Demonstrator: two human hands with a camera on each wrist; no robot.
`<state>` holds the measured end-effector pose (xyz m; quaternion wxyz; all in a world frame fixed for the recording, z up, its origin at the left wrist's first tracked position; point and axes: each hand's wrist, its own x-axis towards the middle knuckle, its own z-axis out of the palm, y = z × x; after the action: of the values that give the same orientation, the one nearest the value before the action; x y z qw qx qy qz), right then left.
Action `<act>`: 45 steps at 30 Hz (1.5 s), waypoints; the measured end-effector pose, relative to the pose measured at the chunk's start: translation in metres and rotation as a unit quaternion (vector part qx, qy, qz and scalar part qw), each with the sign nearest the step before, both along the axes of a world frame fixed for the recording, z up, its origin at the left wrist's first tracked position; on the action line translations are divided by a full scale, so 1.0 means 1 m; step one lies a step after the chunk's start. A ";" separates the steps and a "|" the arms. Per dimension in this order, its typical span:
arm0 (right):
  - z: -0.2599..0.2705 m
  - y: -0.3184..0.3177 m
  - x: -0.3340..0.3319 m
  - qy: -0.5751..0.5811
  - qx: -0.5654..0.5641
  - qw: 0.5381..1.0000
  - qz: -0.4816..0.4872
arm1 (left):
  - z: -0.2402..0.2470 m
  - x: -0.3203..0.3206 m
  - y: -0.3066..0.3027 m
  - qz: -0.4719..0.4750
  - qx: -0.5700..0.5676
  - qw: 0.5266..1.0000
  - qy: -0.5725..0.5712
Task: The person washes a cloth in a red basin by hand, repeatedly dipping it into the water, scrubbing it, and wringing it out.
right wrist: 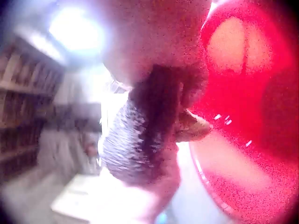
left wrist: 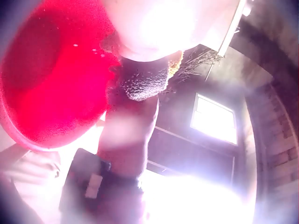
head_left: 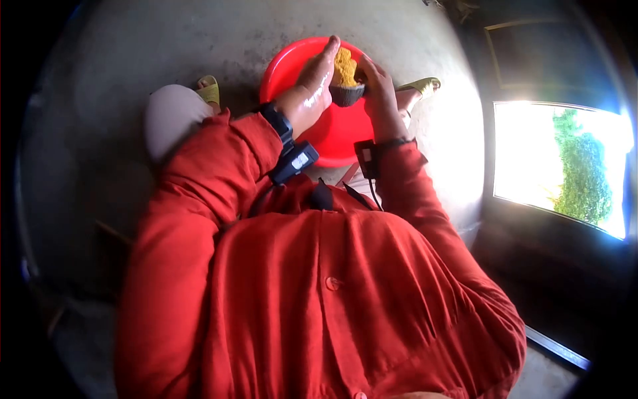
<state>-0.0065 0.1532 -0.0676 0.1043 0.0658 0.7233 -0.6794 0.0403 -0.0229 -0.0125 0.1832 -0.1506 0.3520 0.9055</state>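
Both hands hold a rough-textured chunk (head_left: 345, 70), yellow on top and dark grey with a bristly surface below, over a red plastic basin (head_left: 282, 70). My left hand (head_left: 316, 83) is at its left side, with whitish glossy streaks near the wrist. My right hand (head_left: 380, 93) grips it from the right, fingers bent toward its upper edge. In the left wrist view the chunk's dark fuzzy side (left wrist: 145, 84) shows, the left hand (left wrist: 154, 28) overexposed above it. The right wrist view shows the same dark bristly face (right wrist: 131, 144) close up beneath the right hand (right wrist: 149, 37).
The basin stands on a grey concrete floor (head_left: 166, 50) between the person's feet, each in a yellow-green sandal (head_left: 209, 90). To the right a dark wall has a bright opening (head_left: 525, 153) with greenery outside. Wrist cameras (head_left: 292, 163) are strapped on both wrists.
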 end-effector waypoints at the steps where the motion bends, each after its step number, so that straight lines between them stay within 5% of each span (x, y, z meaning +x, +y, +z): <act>1: 0.002 0.001 0.011 -0.058 -0.170 0.984 0.019 | -0.002 0.001 -0.006 -0.024 0.022 0.999 0.012; 4: 0.050 -0.032 0.051 -0.101 -0.247 0.964 0.017 | 0.001 0.021 -0.029 -0.050 0.081 0.988 0.124; 5: 0.054 -0.034 0.054 -0.071 -0.221 0.972 0.028 | -0.015 0.015 -0.026 -0.039 0.204 0.973 0.095; 7: 0.065 -0.029 0.051 -0.024 -0.026 0.996 0.083 | -0.036 0.010 -0.016 0.028 0.176 0.967 0.181; 8: 0.068 -0.027 0.050 0.001 0.073 0.991 0.111 | -0.045 0.010 -0.009 0.078 0.019 0.952 0.294; 10: 0.067 -0.027 0.045 0.027 0.081 0.994 0.075 | -0.030 0.008 -0.009 0.100 -0.098 0.953 0.268; 12: 0.073 -0.020 0.038 0.084 0.133 0.986 0.049 | -0.007 -0.002 -0.016 0.042 -0.011 0.999 -0.004; 14: 0.093 -0.019 0.036 0.100 0.059 0.993 0.007 | -0.041 -0.008 -0.013 0.000 -0.007 1.000 0.025; 18: 0.109 -0.003 0.025 0.208 0.199 0.957 -0.029 | -0.048 0.015 -0.018 -0.083 0.020 0.988 0.128; 21: 0.117 -0.019 0.035 0.188 0.122 0.974 0.024 | -0.062 -0.014 -0.008 -0.244 0.069 0.964 -0.079; 23: 0.115 -0.028 0.045 0.141 0.014 0.986 0.092 | -0.065 -0.013 -0.003 -0.200 0.089 0.974 -0.055; 25: 0.126 -0.049 0.064 0.169 0.072 0.971 0.152 | -0.058 -0.009 -0.006 -0.169 0.226 0.953 -0.114; 27: 0.121 -0.067 0.078 0.281 0.144 0.929 0.193 | -0.050 -0.003 -0.016 -0.140 0.465 0.838 -0.249; 29: 0.110 -0.082 0.085 0.387 0.231 0.876 0.175 | -0.043 0.003 -0.024 -0.096 0.663 0.647 -0.364; 31: 0.082 -0.081 0.072 0.436 0.291 0.848 0.079 | -0.074 -0.012 -0.009 -0.200 0.770 0.514 -0.320; 33: 0.049 -0.066 0.047 0.364 0.386 0.847 0.019 | -0.089 -0.018 0.015 -0.268 0.616 0.711 -0.208; 34: 0.037 -0.053 0.030 0.268 0.447 0.853 0.005 | -0.056 -0.004 0.012 -0.192 0.401 0.879 -0.173; 35: 0.025 -0.042 0.017 0.248 0.535 0.808 0.001 | -0.039 0.000 0.009 -0.127 0.235 0.952 -0.148; 38: 0.038 -0.044 0.027 0.339 0.443 0.829 -0.030 | -0.023 0.001 0.002 -0.027 0.013 0.997 -0.072; 40: 0.062 -0.070 0.054 0.372 0.392 0.841 -0.011 | -0.016 0.004 -0.012 -0.067 0.009 0.996 -0.065; 42: 0.076 -0.094 0.074 0.493 0.427 0.755 0.060 | -0.068 -0.016 -0.004 -0.046 0.012 0.999 -0.024; 45: 0.011 -0.057 0.029 0.365 0.551 0.749 0.044 | -0.092 -0.024 0.026 0.025 -0.062 0.997 -0.043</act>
<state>0.0223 0.0961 -0.0562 -0.1921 -0.1732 0.9571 -0.1305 0.0160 0.0027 -0.1046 0.1654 -0.2090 0.3951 0.8791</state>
